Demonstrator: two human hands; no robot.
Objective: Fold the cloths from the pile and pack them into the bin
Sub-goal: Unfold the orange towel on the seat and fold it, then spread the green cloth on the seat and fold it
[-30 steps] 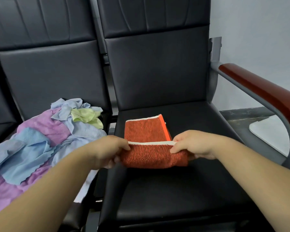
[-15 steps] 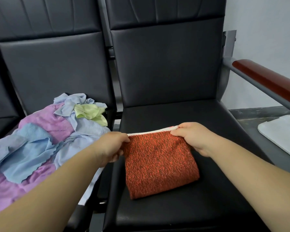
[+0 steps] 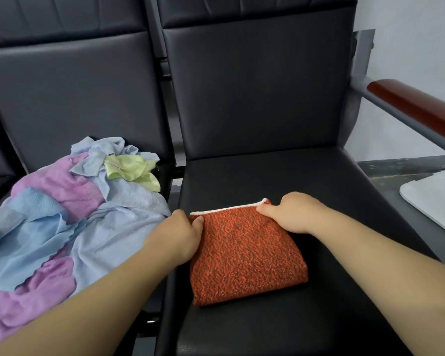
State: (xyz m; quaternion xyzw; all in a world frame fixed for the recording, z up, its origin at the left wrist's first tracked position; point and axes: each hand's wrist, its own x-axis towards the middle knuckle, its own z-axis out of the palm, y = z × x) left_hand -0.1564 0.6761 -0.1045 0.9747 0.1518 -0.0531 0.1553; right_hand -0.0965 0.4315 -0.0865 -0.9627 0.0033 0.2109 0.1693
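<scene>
Black leather-look padding of a chair seat (image 3: 267, 330) fills the foreground. A folded orange terry cloth (image 3: 244, 258) lies flat on it, its rounded fold toward the person and its white hem along the far edge. Both hands are on that far edge. The left hand (image 3: 177, 237) pinches the left corner with the thumb on top, and the right hand (image 3: 293, 214) pinches the right corner the same way; their other fingers are hidden.

On the neighbouring seat to the left sprawls a loose pile of unfolded cloths (image 3: 62, 214), lilac and pale blue with one yellow-green piece at the back. Its edge lies just beside the left hand.

Beyond stand tall black backrests (image 3: 254, 86). To the right a reddish-brown wooden armrest (image 3: 416, 106) sits on a grey metal arm. Below it a flat white rounded-corner object (image 3: 437, 199) lies on the floor; I cannot tell whether it is a lid or a bin. A pale grey wall (image 3: 409, 47) closes the view.
</scene>
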